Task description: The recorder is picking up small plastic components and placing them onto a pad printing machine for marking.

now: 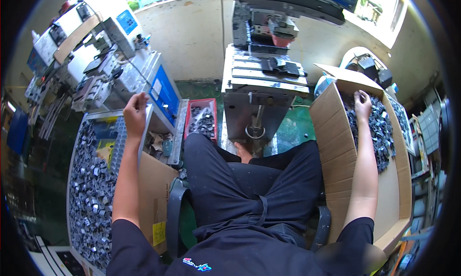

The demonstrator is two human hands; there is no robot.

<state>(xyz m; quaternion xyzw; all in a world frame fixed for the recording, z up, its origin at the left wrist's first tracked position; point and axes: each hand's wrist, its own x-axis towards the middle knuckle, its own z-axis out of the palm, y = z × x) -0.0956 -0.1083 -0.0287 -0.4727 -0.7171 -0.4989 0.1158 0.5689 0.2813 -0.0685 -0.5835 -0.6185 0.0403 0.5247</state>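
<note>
My left hand point(136, 114) is raised over the inner edge of the left bin point(72, 180), near a blue-panelled machine. Its fingers are curled together, and whatever they may hold is too small or hidden to name. Small dark grey parts point(93, 194) fill much of that bin, beside a grey grid-like piece point(118, 140). On the other side, my right hand point(363, 104) hangs over a large open cardboard box point(336, 127). Its fingers and thumb are drawn together above a heap of small dark metal-looking parts point(382, 132); what lies between them cannot be made out.
A machine with a slotted metal table point(235, 72) stands ahead, dark blocks point(281, 67) on top. Beside its base sits a red tray point(214, 104) of small parts. Another machine point(158, 79) is at the left. Chair armrests point(177, 213) flank my legs; shelving lines the right.
</note>
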